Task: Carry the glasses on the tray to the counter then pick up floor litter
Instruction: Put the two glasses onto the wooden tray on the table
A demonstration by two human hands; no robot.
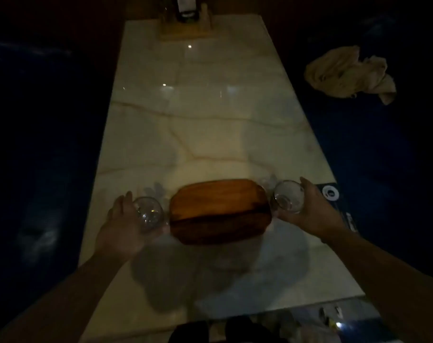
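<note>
A brown wooden tray lies bare on a pale marble table in dim light. My left hand is closed around a clear glass just left of the tray. On the tray's right side, my right hand grips a second clear glass. Both glasses are beside the tray, not on it; I cannot tell whether they touch the table.
A crumpled beige cloth lies on the dark blue seat at the right. A wooden stand with a dark bottle sits at the table's far end. A dark card with a white ring rests at the right table edge.
</note>
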